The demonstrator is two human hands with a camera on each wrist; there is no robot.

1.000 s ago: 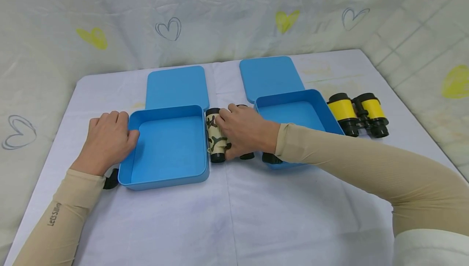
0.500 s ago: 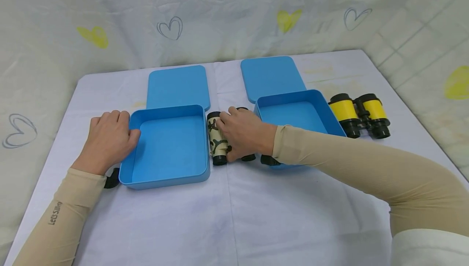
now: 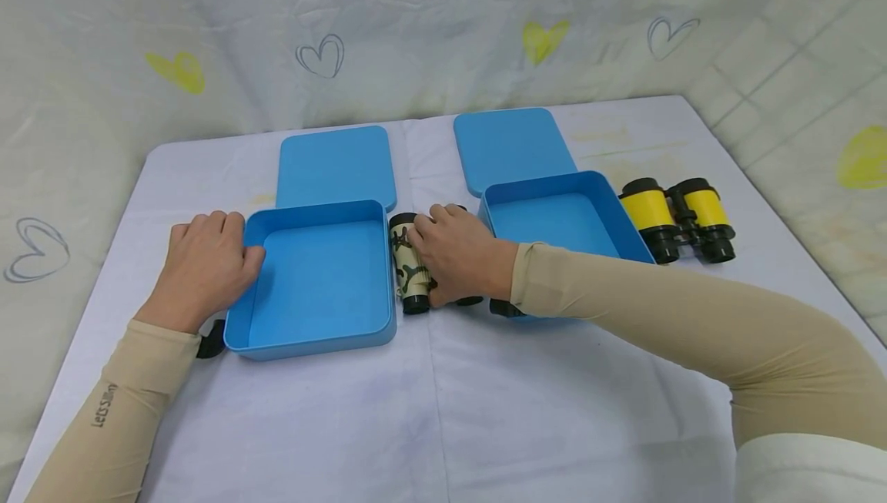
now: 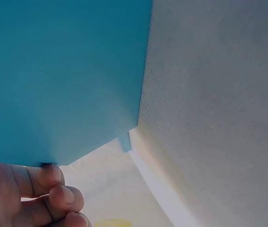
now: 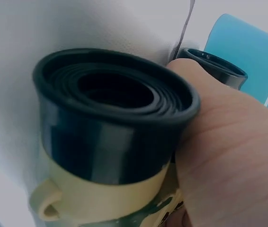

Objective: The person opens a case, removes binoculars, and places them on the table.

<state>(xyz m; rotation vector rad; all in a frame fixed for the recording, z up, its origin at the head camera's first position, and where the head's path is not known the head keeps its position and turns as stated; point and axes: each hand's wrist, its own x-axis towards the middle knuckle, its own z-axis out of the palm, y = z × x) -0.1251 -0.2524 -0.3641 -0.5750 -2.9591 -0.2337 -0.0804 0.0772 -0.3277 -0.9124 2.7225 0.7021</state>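
Note:
My left hand [image 3: 208, 268] grips the left rim of an open blue box [image 3: 319, 280], its thumb over the wall. In the left wrist view, curled fingertips [image 4: 60, 194] lie against the box's outer side. Between this box and a second open blue box [image 3: 554, 214], my right hand [image 3: 464, 253] holds camouflage-patterned binoculars [image 3: 410, 260] resting on the table. One barrel shows beside the left box's right wall; the hand mostly covers the other. The right wrist view shows a black eyepiece [image 5: 115, 94] close up, with the thumb between the barrels.
Behind the boxes lie two flat blue lids, a left lid [image 3: 336, 164] and a right lid [image 3: 513, 149]. Yellow-and-black binoculars [image 3: 677, 218] lie right of the second box. A white cloth covers the table [image 3: 312, 426]; a curtain [image 3: 430, 33] hangs behind it.
My right hand and the camouflage binoculars have shifted slightly toward the near table edge. The left hand and its box have stayed in place.

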